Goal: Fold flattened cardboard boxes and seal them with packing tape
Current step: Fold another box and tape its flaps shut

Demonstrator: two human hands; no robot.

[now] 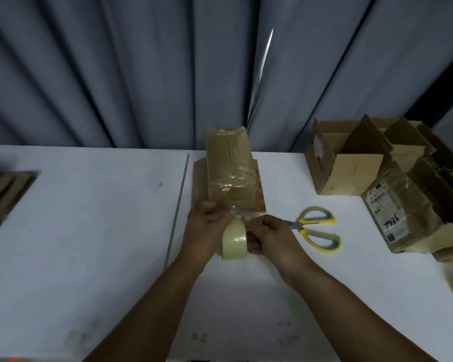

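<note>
Head view: box (229, 163) stands upright on the surface (89, 231) just beyond both grips, folded into shape & w/ shiny clear tape over its top & down the near face. It sits on a flat cardboard sheet (199, 178) that shows at its left & right sides. Btwn the two grips, just below the box's near end, is the tape roll (234, 242), standing on edge. On its left side the left grip (204, 226) is curled round it, thumb up near the box's bottom edge. On its right side the right grip (270, 236) is curled too, fingertips pinching at the roll's top, where a clear strip seems to run up to the box. That spot is blurry, so can't tell if the strip is cut; prob. not. Judgement: this box is nearly sealed, w/ cutting & pressing down the last strip left to do. The scissors (317, 228) lie just right of the right grip, handy for that. Further right are open boxes (351, 163), flaps up & tops not sealed, plus a labelled box (392, 212). Far left of the left grip, at the surface's edge, is a stack of flat cardboard (0, 194), apparently still to fold, so the task overall looks well short of done.
</note>
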